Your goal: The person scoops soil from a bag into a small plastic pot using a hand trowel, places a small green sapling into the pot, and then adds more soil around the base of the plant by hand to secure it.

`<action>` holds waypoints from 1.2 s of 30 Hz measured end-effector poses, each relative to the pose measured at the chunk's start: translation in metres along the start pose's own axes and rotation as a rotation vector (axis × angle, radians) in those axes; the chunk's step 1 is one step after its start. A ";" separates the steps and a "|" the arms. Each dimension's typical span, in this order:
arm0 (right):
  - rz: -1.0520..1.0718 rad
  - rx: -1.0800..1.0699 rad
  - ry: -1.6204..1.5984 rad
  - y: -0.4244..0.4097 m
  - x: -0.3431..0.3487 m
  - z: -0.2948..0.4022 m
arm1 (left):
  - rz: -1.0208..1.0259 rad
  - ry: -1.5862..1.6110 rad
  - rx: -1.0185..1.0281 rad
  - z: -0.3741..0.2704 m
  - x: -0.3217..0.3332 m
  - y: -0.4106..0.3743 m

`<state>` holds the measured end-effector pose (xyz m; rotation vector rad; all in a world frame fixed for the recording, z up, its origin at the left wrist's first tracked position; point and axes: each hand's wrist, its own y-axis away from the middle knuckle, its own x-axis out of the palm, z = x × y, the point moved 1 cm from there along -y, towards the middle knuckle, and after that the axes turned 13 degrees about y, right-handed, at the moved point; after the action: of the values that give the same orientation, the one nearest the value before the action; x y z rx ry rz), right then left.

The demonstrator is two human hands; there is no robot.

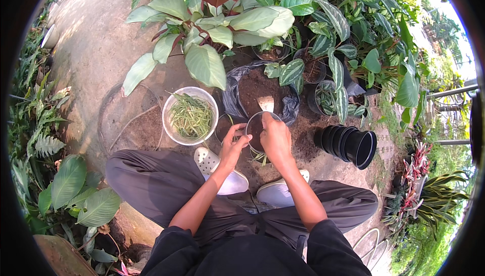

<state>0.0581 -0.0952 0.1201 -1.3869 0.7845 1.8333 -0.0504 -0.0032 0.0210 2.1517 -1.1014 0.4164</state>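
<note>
A round plastic pot (254, 145) with dark soil inside sits between my hands, in front of my shoes. My left hand (232, 149) is at its left rim, thumb and fingers around the edge. Over the right side of the same pot is my right hand (277, 137), its fingers curled and partly hidden; whether it grips the rim or something else is unclear. Just beyond, a pale flat scoop-like piece (266, 103) lies against the soil in a dark plastic bag (232, 96). Narrow green leaves (260, 157) show below the pot, and another pot (220, 130) stands partly behind my left hand.
A white bowl (165, 118) full of cut green shoots (191, 116) stands left of the bag. Stacked black pots (343, 145) lie on their side at right. Large leafy potted plants (223, 25) crowd the far side. A clear round tray-like sheet (129, 120) lies left.
</note>
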 end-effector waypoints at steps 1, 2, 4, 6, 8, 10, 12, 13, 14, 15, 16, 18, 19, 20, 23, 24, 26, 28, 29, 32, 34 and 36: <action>0.009 -0.001 0.005 0.000 0.000 0.000 | -0.004 -0.002 -0.001 0.000 -0.001 0.000; 0.018 -0.002 0.009 0.000 -0.001 0.001 | -0.009 -0.004 -0.002 0.001 -0.002 -0.001; 0.021 -0.018 -0.001 0.000 -0.004 0.004 | -0.024 0.017 -0.007 0.002 -0.006 -0.003; 0.008 -0.045 -0.029 -0.001 -0.007 0.002 | -0.029 0.029 -0.010 0.002 -0.006 -0.004; 0.011 -0.040 -0.028 -0.003 -0.008 0.000 | -0.023 0.032 -0.011 0.001 -0.004 -0.004; 0.025 -0.024 -0.022 -0.005 -0.008 0.001 | -0.016 0.027 -0.012 0.001 -0.004 -0.004; 0.050 0.007 -0.010 -0.007 -0.003 0.001 | -0.013 0.020 -0.011 0.002 -0.005 -0.004; 0.049 0.008 -0.006 -0.007 -0.002 0.003 | -0.014 0.015 -0.009 0.003 -0.005 -0.004; 0.048 0.010 -0.001 -0.007 0.000 0.004 | -0.015 0.010 -0.008 0.004 -0.006 -0.004; 0.046 0.013 0.004 -0.006 0.001 0.005 | -0.017 0.005 -0.012 0.003 -0.005 -0.003; 0.037 0.012 0.001 -0.007 0.004 0.005 | -0.018 0.000 -0.016 0.002 -0.005 -0.003; 0.017 0.008 -0.005 -0.007 0.008 0.003 | -0.022 -0.006 -0.018 0.001 -0.004 -0.002; 0.006 -0.014 0.010 -0.007 0.009 0.003 | -0.024 -0.007 -0.015 0.001 -0.003 -0.001; -0.004 -0.035 0.025 -0.007 0.009 0.003 | -0.026 -0.008 -0.012 0.000 -0.003 -0.001; -0.019 -0.072 0.040 -0.006 0.007 0.005 | -0.029 -0.016 -0.012 -0.002 -0.002 0.001; -0.022 -0.079 0.039 -0.006 0.006 0.005 | -0.028 -0.009 -0.014 -0.001 -0.002 0.000; -0.012 -0.077 0.039 -0.006 0.006 0.005 | -0.028 0.003 -0.017 0.002 -0.005 -0.001; -0.007 -0.071 0.040 -0.005 0.007 0.003 | -0.013 -0.002 -0.037 0.000 -0.003 0.001; -0.006 -0.067 0.041 -0.005 0.009 0.002 | -0.006 -0.005 -0.048 0.000 -0.003 0.001; -0.015 -0.043 0.026 -0.007 0.017 -0.002 | -0.021 0.036 -0.035 0.008 -0.009 -0.002; -0.033 -0.022 0.003 -0.007 0.019 -0.003 | -0.019 0.026 -0.029 0.005 -0.007 -0.001; -0.062 -0.009 -0.022 -0.006 0.018 -0.003 | -0.021 0.023 -0.028 0.003 -0.006 0.000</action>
<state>0.0611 -0.0915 0.1013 -1.3794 0.7151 1.8033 -0.0535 -0.0018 0.0156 2.1271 -1.0654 0.4129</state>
